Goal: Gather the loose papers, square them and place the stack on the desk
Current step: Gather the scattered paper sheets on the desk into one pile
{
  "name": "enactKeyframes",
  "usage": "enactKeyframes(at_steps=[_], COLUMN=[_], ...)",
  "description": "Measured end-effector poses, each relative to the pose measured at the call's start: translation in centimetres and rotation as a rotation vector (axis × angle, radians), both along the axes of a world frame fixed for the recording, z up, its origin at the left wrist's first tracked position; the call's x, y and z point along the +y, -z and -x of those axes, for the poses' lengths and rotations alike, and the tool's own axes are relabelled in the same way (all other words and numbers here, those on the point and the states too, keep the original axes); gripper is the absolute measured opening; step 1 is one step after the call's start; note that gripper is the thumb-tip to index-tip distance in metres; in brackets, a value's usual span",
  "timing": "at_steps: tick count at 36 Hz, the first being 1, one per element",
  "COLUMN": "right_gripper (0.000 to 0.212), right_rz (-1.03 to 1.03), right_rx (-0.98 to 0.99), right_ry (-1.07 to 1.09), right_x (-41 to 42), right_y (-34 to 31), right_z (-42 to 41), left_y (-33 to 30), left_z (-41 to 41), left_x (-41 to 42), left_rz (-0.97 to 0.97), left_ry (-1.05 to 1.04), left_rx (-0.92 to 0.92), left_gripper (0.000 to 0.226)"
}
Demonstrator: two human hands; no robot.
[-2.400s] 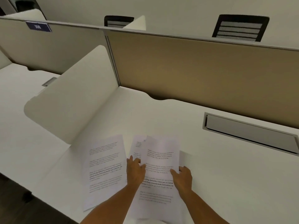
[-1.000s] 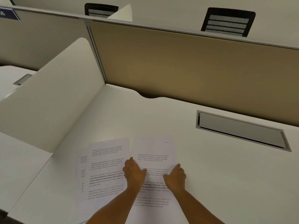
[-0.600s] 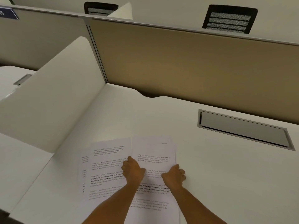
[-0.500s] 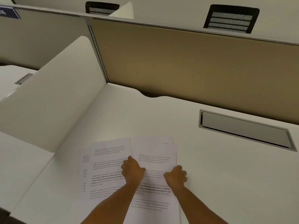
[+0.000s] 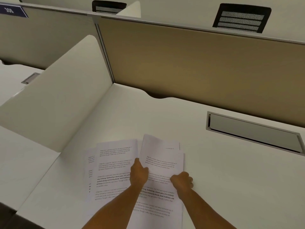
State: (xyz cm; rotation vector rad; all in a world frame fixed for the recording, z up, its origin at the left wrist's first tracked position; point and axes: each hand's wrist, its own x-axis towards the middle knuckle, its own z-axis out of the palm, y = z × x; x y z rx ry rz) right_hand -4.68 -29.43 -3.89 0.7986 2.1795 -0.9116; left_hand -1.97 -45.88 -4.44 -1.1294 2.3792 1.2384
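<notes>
Printed white papers lie on the white desk (image 5: pixel 222 171) near its front edge. A right pile (image 5: pixel 162 161) of a few overlapping sheets sits between my hands, its far edges uneven and its left edge raised a little. My left hand (image 5: pixel 138 175) grips that pile's left edge, fingers curled on it. My right hand (image 5: pixel 182 180) grips its right edge with the fingers closed. To the left, two more sheets (image 5: pixel 113 164) lie flat and offset from each other, partly under my left forearm.
A white side divider (image 5: pixel 54 100) stands to the left of the papers. A tan back panel (image 5: pixel 198 63) runs along the desk's far edge. A grey cable hatch (image 5: pixel 254 131) is set in the desk at the right. Two black chair backs show beyond the panel.
Both hands closed on the right pile's side edges, and the sheets shifted closer together. The pile's left edge has lifted slightly. The left sheets have not moved.
</notes>
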Motion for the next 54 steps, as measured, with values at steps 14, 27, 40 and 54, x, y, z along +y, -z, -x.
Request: enactKeyframes(at_steps=[14,27,40,54], right_gripper=[0.043,0.034,0.040,0.050], right_rz=[0.324,0.478,0.675,0.703], right_rx=[0.185,0.230,0.181,0.122], right_ry=[0.178,0.104,-0.032,-0.170], right_x=[-0.2,-2.1,-3.6,-7.2], right_y=[-1.0,-3.7,-5.0,-4.3], right_z=[-1.3,-1.7,-1.4,-2.9], left_y=[-1.4,-4.9,-8.8,-8.6], left_z=[-1.4,-3.5,-6.0,-9.1], left_x=[-0.8,-3.3,-7.7,-10.4], left_rz=[-0.083,-0.209,-0.303,-0.201], left_ry=[-0.003,-0.143,-0.168,-0.281], left_rx=[0.127,0.317,0.395,0.372], left_gripper=[0.051,0.041,0.043,0.039])
